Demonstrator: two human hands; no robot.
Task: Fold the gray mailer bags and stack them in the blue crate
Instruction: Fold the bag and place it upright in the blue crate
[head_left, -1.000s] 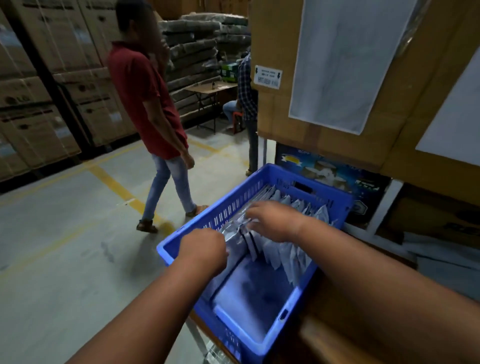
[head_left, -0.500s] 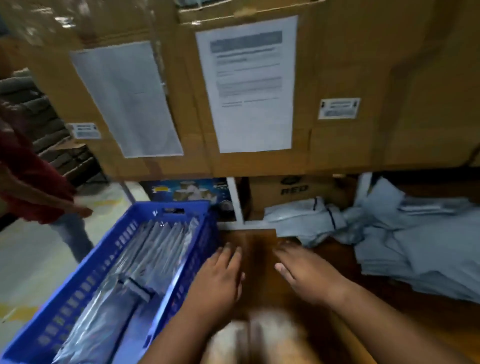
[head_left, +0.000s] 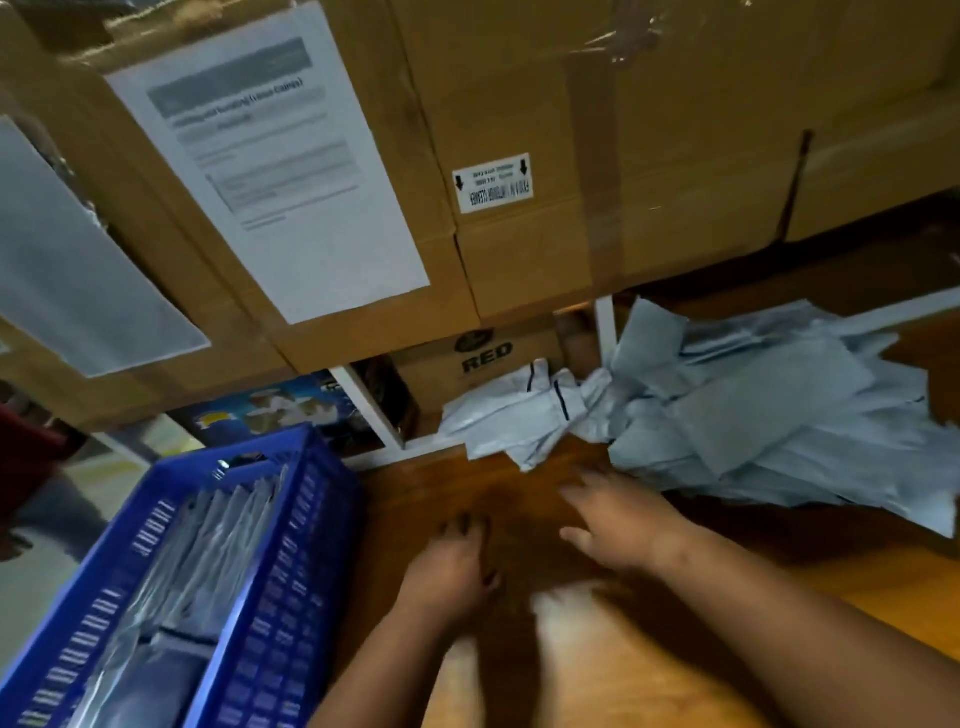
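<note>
The fingers (head_left: 576, 491) of the right hand (head_left: 621, 525) are seen spread and fairly straight, with nothing held between them; they are stretched out over the bare wood of the table (head_left: 857, 582), near the front edge of the loose gray mailer bags (head_left: 769, 415). Whether the fingertips touch the wood cannot be told, as the hand is blurred. The fingers of the left hand (head_left: 452, 569) are seen loosely bent, close together and pointed downward at the table, with nothing gripped; contact with the wood cannot be judged either. The two hands are placed side by side near the middle of the table, a little apart, the left one nearer the blue crate (head_left: 291, 587) and the right one nearer the bags. Both forearms are bare and are extended from the near edge.

The unfolded gray mailer bags are heaped in an untidy pile toward the far right part of the table, with one crumpled bag (head_left: 514, 415) lying at the pile's left end, just beyond the right hand. The blue crate is set just beside the left edge of the table, and folded gray bags (head_left: 208, 545) are seen standing in a row inside it.

Behind the table, large cardboard boxes (head_left: 675, 156) are stacked on a white-framed shelf, with a printed sheet (head_left: 270, 161) and a small label (head_left: 492, 182) stuck to them. A smaller box marked RED (head_left: 483, 358) is seen beneath them. At the far left, part of another person in a red top (head_left: 26, 462) is visible.
</note>
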